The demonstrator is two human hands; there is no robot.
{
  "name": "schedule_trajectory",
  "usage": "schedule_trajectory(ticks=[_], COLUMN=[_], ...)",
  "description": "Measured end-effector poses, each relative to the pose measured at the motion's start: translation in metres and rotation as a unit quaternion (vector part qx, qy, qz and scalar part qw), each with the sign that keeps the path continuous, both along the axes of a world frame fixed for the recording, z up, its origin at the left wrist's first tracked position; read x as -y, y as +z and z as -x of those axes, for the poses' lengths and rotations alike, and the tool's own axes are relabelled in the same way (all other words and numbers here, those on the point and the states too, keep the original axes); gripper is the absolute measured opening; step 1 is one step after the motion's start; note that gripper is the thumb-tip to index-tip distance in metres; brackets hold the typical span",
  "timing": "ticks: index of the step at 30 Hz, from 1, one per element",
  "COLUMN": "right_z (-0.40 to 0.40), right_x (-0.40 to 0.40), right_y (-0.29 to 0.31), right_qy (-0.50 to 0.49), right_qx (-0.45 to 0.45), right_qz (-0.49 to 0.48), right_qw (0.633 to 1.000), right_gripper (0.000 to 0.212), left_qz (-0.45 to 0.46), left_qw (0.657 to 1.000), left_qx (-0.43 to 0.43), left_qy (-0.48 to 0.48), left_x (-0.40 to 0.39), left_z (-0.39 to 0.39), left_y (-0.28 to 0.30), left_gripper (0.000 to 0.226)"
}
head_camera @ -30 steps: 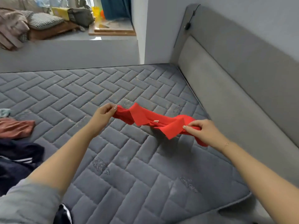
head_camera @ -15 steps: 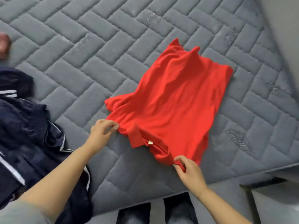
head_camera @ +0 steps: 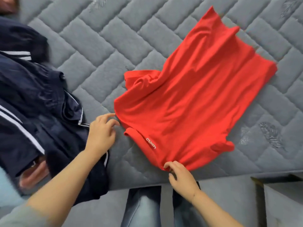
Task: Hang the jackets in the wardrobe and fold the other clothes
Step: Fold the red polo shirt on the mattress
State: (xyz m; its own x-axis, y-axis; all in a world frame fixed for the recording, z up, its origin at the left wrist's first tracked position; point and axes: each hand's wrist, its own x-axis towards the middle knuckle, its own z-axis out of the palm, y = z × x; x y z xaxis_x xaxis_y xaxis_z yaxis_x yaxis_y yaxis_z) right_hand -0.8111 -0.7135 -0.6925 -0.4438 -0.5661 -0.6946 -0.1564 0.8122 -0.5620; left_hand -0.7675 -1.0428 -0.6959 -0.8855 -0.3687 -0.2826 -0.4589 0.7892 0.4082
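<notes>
A red shirt (head_camera: 193,102) is spread on the grey quilted mattress (head_camera: 101,51), lying slanted, with its far end toward the upper right and its near end close to the mattress edge. Some folds and wrinkles are seen in the cloth, and small white letters are printed near the near edge. One sleeve is bunched on the left side of the shirt.

The right hand (head_camera: 180,176) is at the near corner of the shirt, and the cloth is pinched there between the thumb and the fingers. The left hand (head_camera: 100,133) is placed just beside the left edge of the shirt, with the fingers relaxed and a little spread; nothing is held by it. Whether the fingertips touch the cloth cannot be told.

A dark navy jacket (head_camera: 32,104) with white stripes is heaped on the mattress at the left, under the left forearm, apart from the shirt. Legs in blue jeans (head_camera: 141,208) are seen below the mattress edge. A reddish cloth (head_camera: 8,5), blurred, is seen in the upper left corner.
</notes>
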Motion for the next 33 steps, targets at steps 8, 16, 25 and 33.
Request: schedule_trajectory(ticks=[8, 16, 25, 33], right_z=[0.028, 0.114, 0.265, 0.380], right_x=[-0.022, -0.063, -0.151, -0.141], right_y=[0.018, 0.027, 0.001, -0.011], right_qy=[-0.239, -0.414, -0.518, -0.502], right_qx=[0.094, 0.093, 0.173, 0.305], right_qz=[0.024, 0.102, 0.062, 0.097], right_qw=[0.966, 0.900, 0.835, 0.803], right_gripper=[0.039, 0.026, 0.031, 0.013], left_qz=[-0.415, -0.428, -0.345, -0.403], left_qw=[0.718, 0.632, 0.482, 0.399], left_qx=[-0.050, -0.027, -0.026, -0.163], left_qy=[0.556, 0.645, 0.805, 0.807], left_x=[-0.118, -0.186, -0.351, -0.377], left_z=[-0.006, -0.001, 0.049, 0.095], left_y=[0.011, 0.010, 0.002, -0.014], left_gripper=[0.028, 0.036, 0.054, 0.037])
